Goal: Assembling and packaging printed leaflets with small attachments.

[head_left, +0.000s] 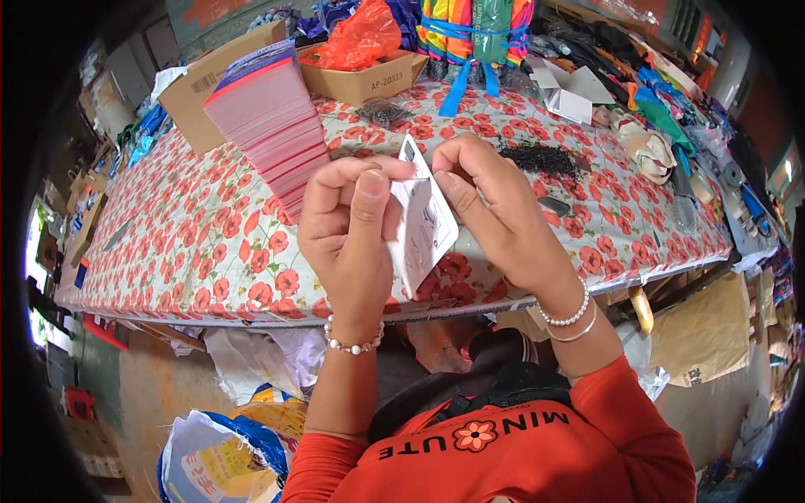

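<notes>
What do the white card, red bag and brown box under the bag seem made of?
White card: probably stiff paper, smooth finish, given its flat, crisp-edged faces. Red bag: likely thin plastic, from its shiny crinkles. Brown box: apparently matt cardboard, from its dull, stiff walls.

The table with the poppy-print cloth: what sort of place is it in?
Probably a small workshop or packing room. A white printed card is being handled near a tall stack of pink-edged cards, and an open cardboard box sits on the same poppy-print tablecloth.
</notes>
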Available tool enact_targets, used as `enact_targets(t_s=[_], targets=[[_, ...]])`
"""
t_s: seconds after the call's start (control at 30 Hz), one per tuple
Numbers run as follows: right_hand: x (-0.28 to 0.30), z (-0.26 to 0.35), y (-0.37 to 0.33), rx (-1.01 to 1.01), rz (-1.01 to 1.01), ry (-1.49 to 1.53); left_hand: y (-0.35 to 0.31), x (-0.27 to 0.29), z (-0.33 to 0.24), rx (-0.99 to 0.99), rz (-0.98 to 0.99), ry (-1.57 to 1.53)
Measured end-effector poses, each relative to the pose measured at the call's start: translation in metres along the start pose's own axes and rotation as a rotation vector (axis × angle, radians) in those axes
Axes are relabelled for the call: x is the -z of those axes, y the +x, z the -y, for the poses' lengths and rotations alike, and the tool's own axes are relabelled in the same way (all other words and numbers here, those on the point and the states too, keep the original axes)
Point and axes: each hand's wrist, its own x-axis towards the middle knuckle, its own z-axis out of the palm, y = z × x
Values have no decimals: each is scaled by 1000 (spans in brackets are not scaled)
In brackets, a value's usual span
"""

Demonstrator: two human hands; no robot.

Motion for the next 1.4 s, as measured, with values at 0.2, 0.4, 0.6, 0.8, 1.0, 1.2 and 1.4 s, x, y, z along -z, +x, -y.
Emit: enact_targets(t_s=[0.2,0.4,0.6,0.8,1.0,1.2,1.4], targets=[[1,15,3,244,12,-329,3,2,-4,198,110,-94],[5,13,4,314,-10,-438,7,9,-4,223,240,-35],[9,16,9,399,-7,-585,12,25,4,388,444,-215],[9,4,9,237,116,-121,14,20,3,218,536,-89],[-8,-1,-2,-184,34,875,10,11,1,210,440,-66],[-18,-2,-6,-159,54,845,9,15,6,207,488,-173],[-20,4,-11,-191,25,831,3,7,1,208,408,-224]])
